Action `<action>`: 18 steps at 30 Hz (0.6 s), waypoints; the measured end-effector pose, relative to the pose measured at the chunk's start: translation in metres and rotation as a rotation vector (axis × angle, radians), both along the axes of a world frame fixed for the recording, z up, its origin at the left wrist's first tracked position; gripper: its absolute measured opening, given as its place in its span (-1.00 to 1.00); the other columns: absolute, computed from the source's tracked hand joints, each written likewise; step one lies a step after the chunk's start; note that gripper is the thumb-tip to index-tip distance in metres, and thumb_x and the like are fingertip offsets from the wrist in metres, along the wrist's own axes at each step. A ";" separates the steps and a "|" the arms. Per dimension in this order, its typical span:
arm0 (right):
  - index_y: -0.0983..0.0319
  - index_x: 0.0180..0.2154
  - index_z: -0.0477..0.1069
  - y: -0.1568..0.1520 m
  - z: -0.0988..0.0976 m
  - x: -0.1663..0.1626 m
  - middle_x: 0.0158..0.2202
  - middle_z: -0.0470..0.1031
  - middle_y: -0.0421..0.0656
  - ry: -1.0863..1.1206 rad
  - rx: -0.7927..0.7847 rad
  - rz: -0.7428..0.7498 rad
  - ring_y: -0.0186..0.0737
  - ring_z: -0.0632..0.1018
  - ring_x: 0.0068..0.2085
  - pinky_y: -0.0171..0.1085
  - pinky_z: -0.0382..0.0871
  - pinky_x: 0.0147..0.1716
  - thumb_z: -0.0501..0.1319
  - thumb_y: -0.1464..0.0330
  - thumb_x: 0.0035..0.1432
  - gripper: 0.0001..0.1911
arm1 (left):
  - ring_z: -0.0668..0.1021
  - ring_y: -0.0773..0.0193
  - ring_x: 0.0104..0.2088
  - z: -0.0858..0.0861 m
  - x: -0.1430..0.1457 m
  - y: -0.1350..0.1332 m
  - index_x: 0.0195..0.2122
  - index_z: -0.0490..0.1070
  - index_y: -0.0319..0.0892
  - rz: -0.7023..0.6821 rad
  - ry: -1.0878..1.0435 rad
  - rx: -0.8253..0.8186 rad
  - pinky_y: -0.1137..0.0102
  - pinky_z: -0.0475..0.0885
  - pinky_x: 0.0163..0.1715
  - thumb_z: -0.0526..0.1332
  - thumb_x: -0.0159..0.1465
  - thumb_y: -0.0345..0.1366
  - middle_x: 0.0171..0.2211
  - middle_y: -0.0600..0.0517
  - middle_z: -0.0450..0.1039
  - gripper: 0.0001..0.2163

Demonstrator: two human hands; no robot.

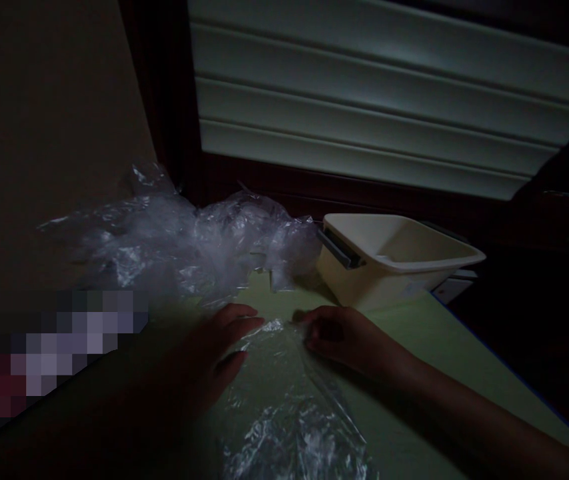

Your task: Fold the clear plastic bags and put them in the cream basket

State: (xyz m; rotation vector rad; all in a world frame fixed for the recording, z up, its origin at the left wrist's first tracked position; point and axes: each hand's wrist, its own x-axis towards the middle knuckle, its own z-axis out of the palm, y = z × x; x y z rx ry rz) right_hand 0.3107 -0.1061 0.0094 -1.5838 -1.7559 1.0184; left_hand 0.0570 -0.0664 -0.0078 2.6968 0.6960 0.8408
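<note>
A clear plastic bag (289,393) lies crinkled on the pale green tabletop (404,347), its lower part bunched toward me. My right hand (337,337) is closed in a pinch at the bag's upper right edge. On the other side, my left hand (224,350) rests at the bag's upper left, with thumb and fingers apart and curved; its fingertips are at the film. The scene is dark, so fine contact at the fingertips is hard to make out.
A heap of crumpled clear plastic bags (184,240) lies at the back left. Right of it stands a cream plastic bin (364,280) with a dark handle. A slatted shutter (364,100) is behind. The table's blue edge (504,367) runs along the right.
</note>
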 end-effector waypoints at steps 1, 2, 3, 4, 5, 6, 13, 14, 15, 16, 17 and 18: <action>0.31 -0.18 0.46 0.000 -0.002 0.000 -0.40 0.46 -0.20 0.004 0.012 -0.014 -0.28 0.48 -0.39 -0.32 0.35 -0.39 0.26 0.60 -0.02 -0.70 | 0.42 0.24 0.07 0.001 0.000 0.000 0.13 0.13 -0.05 -0.005 -0.002 -0.012 0.36 0.37 0.06 0.01 0.30 -0.59 0.06 -0.02 0.27 -0.57; 0.30 -0.15 0.44 0.000 -0.003 0.000 -0.36 0.47 -0.18 0.007 0.025 -0.027 -0.27 0.48 -0.36 -0.31 0.36 -0.36 0.27 0.59 -0.02 -0.68 | 0.43 0.25 0.05 0.002 0.001 0.000 0.12 0.14 -0.05 -0.012 0.000 -0.027 0.37 0.38 0.06 0.01 0.29 -0.59 0.05 -0.01 0.28 -0.58; 0.30 -0.14 0.43 0.000 -0.003 -0.001 -0.34 0.48 -0.17 0.006 0.038 -0.038 -0.26 0.49 -0.34 -0.31 0.36 -0.35 0.28 0.58 -0.02 -0.67 | 0.43 0.26 0.03 0.003 0.001 -0.001 0.10 0.15 -0.05 -0.018 -0.002 -0.042 0.38 0.38 0.05 0.02 0.29 -0.59 0.03 0.00 0.28 -0.59; 0.29 -0.14 0.42 -0.001 -0.003 -0.002 -0.33 0.48 -0.17 0.002 0.048 -0.046 -0.26 0.49 -0.33 -0.30 0.36 -0.34 0.29 0.57 -0.01 -0.67 | 0.44 0.26 0.02 0.004 0.001 -0.001 0.09 0.17 -0.05 -0.021 -0.009 -0.058 0.38 0.38 0.04 0.01 0.29 -0.60 0.02 0.00 0.29 -0.59; 0.29 -0.16 0.42 -0.001 -0.003 -0.003 -0.34 0.48 -0.17 -0.004 0.056 -0.055 -0.25 0.49 -0.33 -0.30 0.36 -0.35 0.29 0.56 -0.01 -0.69 | 0.45 0.27 0.00 0.004 0.001 -0.002 0.08 0.17 -0.05 -0.028 -0.024 -0.068 0.38 0.39 0.03 0.01 0.29 -0.60 0.00 0.00 0.30 -0.60; 0.29 -0.18 0.42 -0.001 -0.002 -0.004 -0.35 0.48 -0.17 -0.012 0.062 -0.063 -0.26 0.49 -0.34 -0.31 0.35 -0.36 0.28 0.56 0.00 -0.72 | 0.45 0.26 -0.01 0.005 0.001 -0.002 0.07 0.18 -0.05 -0.034 -0.036 -0.077 0.37 0.39 0.02 0.01 0.28 -0.61 -0.01 0.00 0.30 -0.60; 0.31 -0.20 0.46 0.003 0.004 -0.006 -0.42 0.47 -0.19 -0.082 0.057 -0.082 -0.23 0.48 -0.39 -0.30 0.32 -0.40 0.30 0.55 -0.05 -0.71 | 0.43 0.23 0.01 0.004 0.001 0.000 0.08 0.17 -0.05 -0.051 -0.055 -0.091 0.32 0.39 0.02 0.01 0.29 -0.59 -0.01 -0.02 0.29 -0.60; 0.32 -0.24 0.47 0.003 0.004 -0.006 -0.42 0.48 -0.18 -0.084 0.052 -0.075 -0.22 0.48 -0.38 -0.29 0.33 -0.39 0.30 0.54 -0.05 -0.75 | 0.43 0.22 0.01 0.003 0.001 0.001 0.09 0.16 -0.05 -0.057 -0.055 -0.092 0.31 0.39 0.02 0.01 0.29 -0.59 0.00 -0.02 0.28 -0.60; 0.32 -0.26 0.47 0.004 0.003 -0.005 -0.41 0.49 -0.17 -0.082 0.047 -0.069 -0.22 0.49 -0.37 -0.29 0.34 -0.38 0.30 0.54 -0.05 -0.77 | 0.43 0.22 0.02 0.002 0.001 0.001 0.09 0.16 -0.05 -0.072 -0.058 -0.091 0.31 0.39 0.02 0.01 0.29 -0.59 0.00 -0.03 0.28 -0.60; 0.31 -0.26 0.47 0.004 0.002 -0.005 -0.40 0.49 -0.16 -0.079 0.044 -0.064 -0.21 0.50 -0.36 -0.29 0.35 -0.37 0.31 0.53 -0.05 -0.77 | 0.43 0.22 0.02 0.001 0.002 0.001 0.10 0.16 -0.04 -0.090 -0.062 -0.088 0.32 0.40 0.01 0.00 0.29 -0.59 0.01 -0.03 0.27 -0.59; 0.30 -0.24 0.47 0.004 0.002 -0.005 -0.37 0.50 -0.16 -0.075 0.043 -0.063 -0.20 0.51 -0.34 -0.29 0.36 -0.35 0.31 0.52 -0.05 -0.75 | 0.43 0.23 0.02 0.000 0.002 0.001 0.11 0.15 -0.04 -0.108 -0.065 -0.084 0.33 0.40 0.00 -0.01 0.29 -0.60 0.01 -0.03 0.27 -0.57; 0.29 -0.22 0.46 0.004 0.001 -0.005 -0.35 0.51 -0.15 -0.072 0.044 -0.064 -0.20 0.52 -0.32 -0.28 0.38 -0.34 0.31 0.51 -0.05 -0.74 | 0.43 0.24 0.02 0.000 0.002 0.001 0.11 0.14 -0.03 -0.122 -0.068 -0.080 0.34 0.40 -0.01 -0.02 0.28 -0.62 0.01 -0.03 0.27 -0.56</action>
